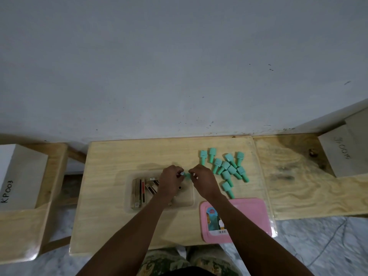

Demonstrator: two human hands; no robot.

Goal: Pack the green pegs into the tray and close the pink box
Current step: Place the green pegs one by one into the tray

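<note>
I see my left hand (170,181) and right hand (203,181) meeting over the clear tray (190,203), fingertips of both pinched on one green peg (186,175) between them. The loose green pegs (229,168) lie just right of my right fingers. The pink box (245,218) sits nearer me, under my right forearm.

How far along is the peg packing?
Early. No green peg is visibly seated in the tray yet. Left hand and right hand hold one peg together above it. About eleven loose pegs remain on the table; the pink box is untouched.
</note>
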